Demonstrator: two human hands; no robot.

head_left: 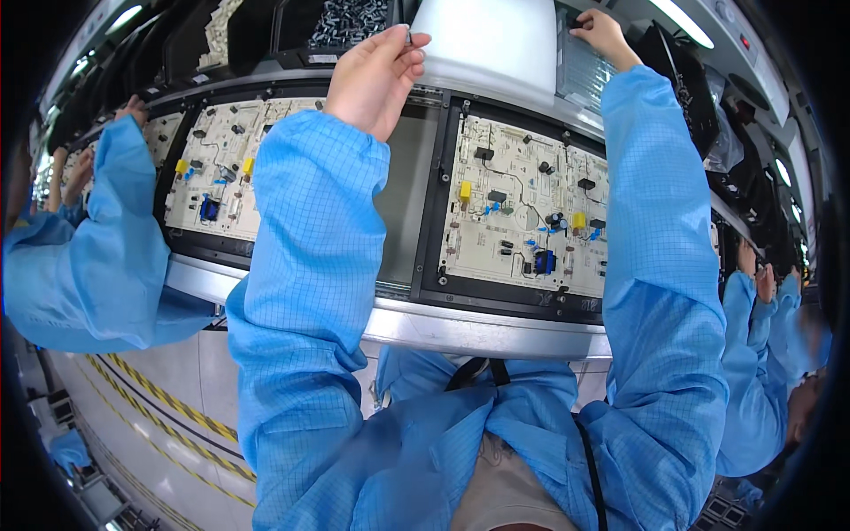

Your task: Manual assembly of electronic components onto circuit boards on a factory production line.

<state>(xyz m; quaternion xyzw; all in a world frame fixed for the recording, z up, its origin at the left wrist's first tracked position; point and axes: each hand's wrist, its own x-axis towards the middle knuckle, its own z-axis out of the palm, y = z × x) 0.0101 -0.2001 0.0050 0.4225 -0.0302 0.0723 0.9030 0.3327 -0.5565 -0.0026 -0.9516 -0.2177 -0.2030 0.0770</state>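
firstly, a metal rail [487, 331] crosses the lower middle of the frame, with both blue sleeves [314, 221] reaching over it. beyond it, right of centre, a circuit board [500, 226] lies in a black frame [428, 221], fitted with yellow, blue and black components; a second board [221, 150] sits left of centre. at upper centre, the left hand [374, 78] holds a small dark part [408, 37] in a narrow pinch between thumb and fingers. at upper right, the right hand [606, 40] has its fingertips close together at a dark item [576, 26] by a clear plastic container [582, 75]; whether it grips cannot be told. at the top, left of centre, a bin holds dark components [350, 21]. recommended handling: pinch lightly, take single pieces, keep cuffs above the fitted components.
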